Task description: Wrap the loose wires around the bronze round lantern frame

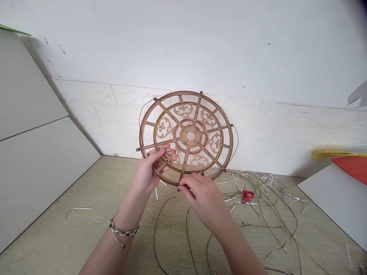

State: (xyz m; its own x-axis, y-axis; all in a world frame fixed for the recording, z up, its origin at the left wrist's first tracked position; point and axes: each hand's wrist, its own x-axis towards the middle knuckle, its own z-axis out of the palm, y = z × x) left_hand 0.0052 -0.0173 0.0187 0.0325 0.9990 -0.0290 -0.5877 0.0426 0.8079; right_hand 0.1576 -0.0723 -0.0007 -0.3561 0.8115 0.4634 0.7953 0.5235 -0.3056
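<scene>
A round bronze-coloured openwork frame [190,136] with scroll patterns is held up, tilted, near the wall. Red and yellow wires run in rings around its centre, and dark thin wire bows out at its rim. My left hand [151,166] grips its lower left part, the fingers passing behind and through the openings. At the bottom rim, beside a small tab, my right hand [202,194] has thumb and forefinger pinched together; what lies between the fingertips is too small to make out. Dark wires [187,229] hang and curve below the hands.
Loose thin wires [275,214], white strips [271,181] and a red tie [248,196] lie on the table at right. White panels stand at left [43,172] and right [338,198], with a white wall [183,46] behind.
</scene>
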